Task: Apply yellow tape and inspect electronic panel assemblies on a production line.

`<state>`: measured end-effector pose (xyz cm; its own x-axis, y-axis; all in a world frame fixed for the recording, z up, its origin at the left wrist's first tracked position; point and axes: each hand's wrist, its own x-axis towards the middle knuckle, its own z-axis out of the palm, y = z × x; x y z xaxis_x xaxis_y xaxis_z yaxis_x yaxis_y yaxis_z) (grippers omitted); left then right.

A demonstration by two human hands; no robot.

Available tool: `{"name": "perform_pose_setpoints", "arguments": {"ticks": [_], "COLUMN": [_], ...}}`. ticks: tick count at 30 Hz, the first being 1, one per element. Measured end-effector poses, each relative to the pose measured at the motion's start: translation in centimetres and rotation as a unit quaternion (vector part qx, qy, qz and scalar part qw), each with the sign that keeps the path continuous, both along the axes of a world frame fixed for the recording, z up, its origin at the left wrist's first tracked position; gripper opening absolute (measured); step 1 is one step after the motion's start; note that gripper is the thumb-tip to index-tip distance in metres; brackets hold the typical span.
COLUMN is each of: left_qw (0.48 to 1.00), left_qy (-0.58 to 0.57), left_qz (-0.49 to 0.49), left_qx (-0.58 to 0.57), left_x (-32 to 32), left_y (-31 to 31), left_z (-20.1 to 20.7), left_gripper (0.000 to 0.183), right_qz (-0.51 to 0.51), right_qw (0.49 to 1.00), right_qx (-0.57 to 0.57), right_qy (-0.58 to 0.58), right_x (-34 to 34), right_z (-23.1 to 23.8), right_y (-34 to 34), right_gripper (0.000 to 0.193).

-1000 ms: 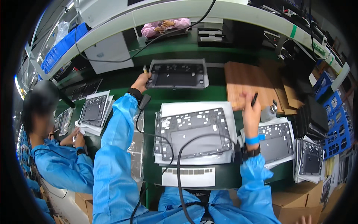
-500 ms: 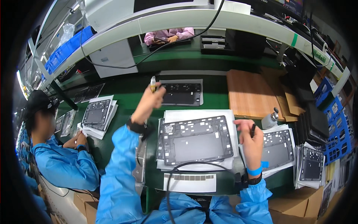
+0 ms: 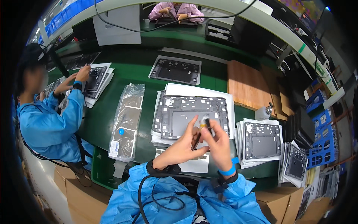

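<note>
My two hands meet above the near half of a dark tablet housing [image 3: 192, 123] with small white labels. My right hand [image 3: 220, 147] is closed round a small pen-like tool [image 3: 204, 121] with a clear end, a yellow band and a black part beside it. Close against it, my left hand [image 3: 182, 147] has its fingers curled round a slim dark stick [image 3: 195, 141], partly hidden by the fingers; whether the stick and tool are joined I cannot tell. The housing lies over another one on white sheets [image 3: 182, 89].
A bagged panel [image 3: 128, 119] lies left. Beyond the stack is another housing [image 3: 175, 70]. On the right are housings on paper [image 3: 263, 140], a pump bottle [image 3: 263, 112], a wooden board [image 3: 250, 84] and a blue crate [image 3: 322, 142]. A co-worker [image 3: 52, 112] sits left, another person [image 3: 177, 13] opposite.
My left hand has come down from the upper left and my right hand inward, so both now meet over the housing. The view has shifted. The left co-worker's hands have risen to their stack.
</note>
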<state>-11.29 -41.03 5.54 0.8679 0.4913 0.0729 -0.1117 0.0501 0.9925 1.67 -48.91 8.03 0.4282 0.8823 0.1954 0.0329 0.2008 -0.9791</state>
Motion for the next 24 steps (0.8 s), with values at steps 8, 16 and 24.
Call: {"name": "perform_pose_setpoints", "arguments": {"ticks": [8, 16, 24], "left_qw": [0.778, 0.796, 0.780], "left_qy": [0.228, 0.226, 0.217], "left_qz": [0.174, 0.182, 0.165], "left_qx": [0.559, 0.532, 0.563], "left_x": [-1.1, -1.4, -1.2], "left_y": [3.0, 3.2, 3.8], "left_z": [-2.4, -3.3, -4.0], "left_gripper": [0.054, 0.042, 0.054], "right_qz": [0.022, 0.014, -0.056], "right_qw": [0.952, 0.908, 0.891], "right_qx": [-0.134, -0.215, -0.196], "right_qy": [-0.274, -0.360, -0.405], "right_x": [8.1, 7.2, 6.6], "right_z": [2.9, -1.8, -2.7], "right_y": [8.9, 14.1, 13.8], "right_gripper": [0.024, 0.033, 0.036]}}
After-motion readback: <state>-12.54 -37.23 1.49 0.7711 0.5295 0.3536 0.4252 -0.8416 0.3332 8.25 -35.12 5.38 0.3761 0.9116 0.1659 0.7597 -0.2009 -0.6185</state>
